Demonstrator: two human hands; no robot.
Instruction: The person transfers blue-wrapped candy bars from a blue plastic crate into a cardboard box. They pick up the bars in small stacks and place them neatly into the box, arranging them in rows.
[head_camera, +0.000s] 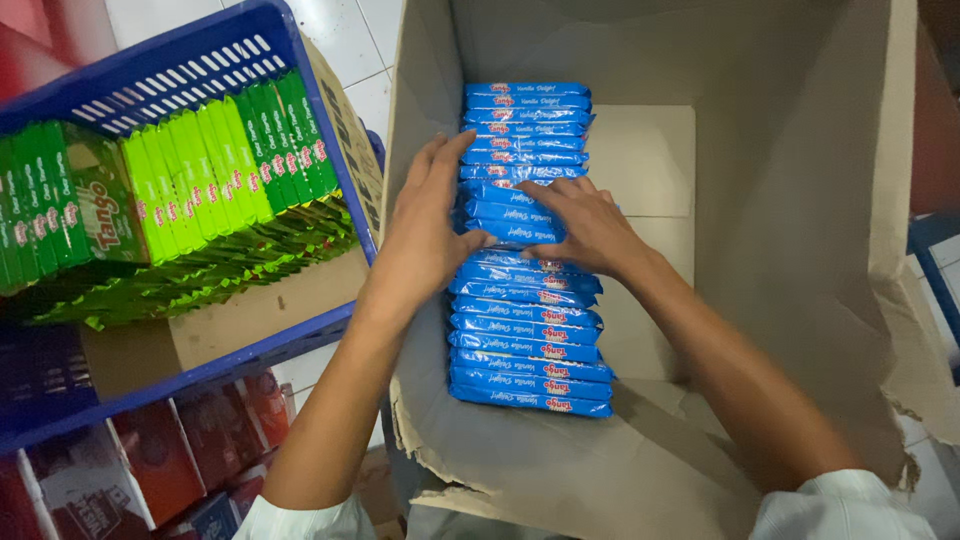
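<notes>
Down in the open cardboard box (800, 200), a single row of blue snack packets (530, 330) runs from the far end toward the near flap, each packet lying against the next. Both hands are on the middle of that row. The left hand (425, 225) lies flat along the row's left side, fingers stretched out and pressed against the packet ends — not closed around anything. The right hand (590, 225) rests on top of the row from the right, fingers spread and slightly bent over the packets; whether the fingertips have actually pinched one packet is hard to say from this angle, but it looks like plain pressing contact. White sleeve cuffs (840, 505) show at the bottom edge.

To the left of the box, just beside its wall, stands a blue plastic crate (200, 60) holding a smaller carton of green snack packets (200, 170) — light green ones and dark green ones, set upright in a row. Beneath the crate sit dark red cartons (160, 450).
</notes>
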